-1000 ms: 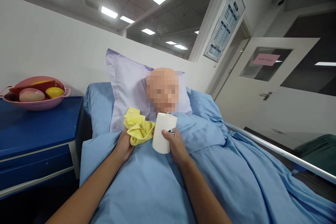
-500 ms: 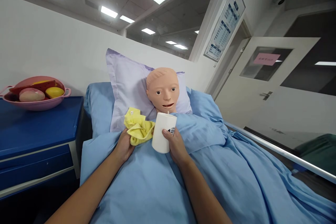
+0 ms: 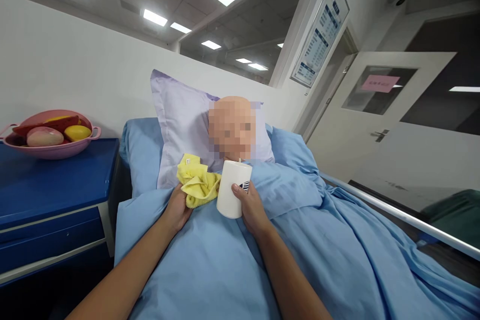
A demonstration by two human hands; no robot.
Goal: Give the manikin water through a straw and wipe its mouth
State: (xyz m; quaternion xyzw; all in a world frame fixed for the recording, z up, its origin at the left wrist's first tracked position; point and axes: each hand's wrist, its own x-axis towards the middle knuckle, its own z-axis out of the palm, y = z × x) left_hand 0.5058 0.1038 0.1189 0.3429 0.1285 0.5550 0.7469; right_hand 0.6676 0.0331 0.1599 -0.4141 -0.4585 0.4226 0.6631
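A training manikin [image 3: 225,110] lies in a bed under a light blue sheet [image 3: 232,260], its head on a lilac pillow [image 3: 180,125]. My right hand [image 3: 249,207] is closed round a white cup [image 3: 231,189], held upright just below the manikin's chin. My left hand [image 3: 179,207] grips a crumpled yellow cloth [image 3: 197,182] that rests on the sheet beside the cup, at the manikin's shoulder.
A blue bedside cabinet [image 3: 56,180] stands at the left, with a pink bowl [image 3: 52,149] of fruit on top. A metal bed rail [image 3: 405,217] runs along the right side. Behind it are a white door [image 3: 375,120] and a wall chart [image 3: 320,35].
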